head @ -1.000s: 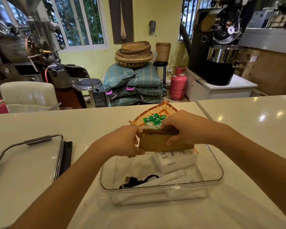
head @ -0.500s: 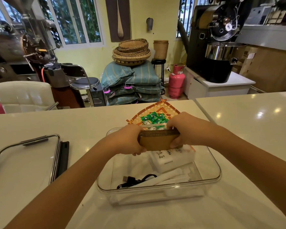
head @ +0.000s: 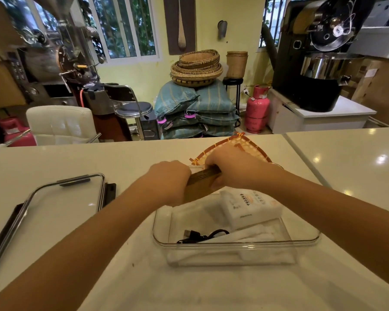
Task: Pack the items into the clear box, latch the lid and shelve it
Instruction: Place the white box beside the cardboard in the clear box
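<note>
One clear box (head: 236, 243), open, on the white counter (head: 211, 288); inside: one white packet (head: 252, 207), one black cable (head: 200, 236). One lid (head: 61, 198) lying left. One brown cardboard stack (head: 200, 185) over the box's far edge, left hand (head: 169, 178) and right hand (head: 227, 167) curled tight around its ends.

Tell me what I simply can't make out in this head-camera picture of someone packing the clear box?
- Brown stack: what it is; the left hand and right hand cover its ends.
- Woven tray: its contents, behind the right hand.
- White packet: print too small to read.
- Lid: near-left corner cut off by the frame edge.
- Black cable: one end tucked under white wrapping.
</note>
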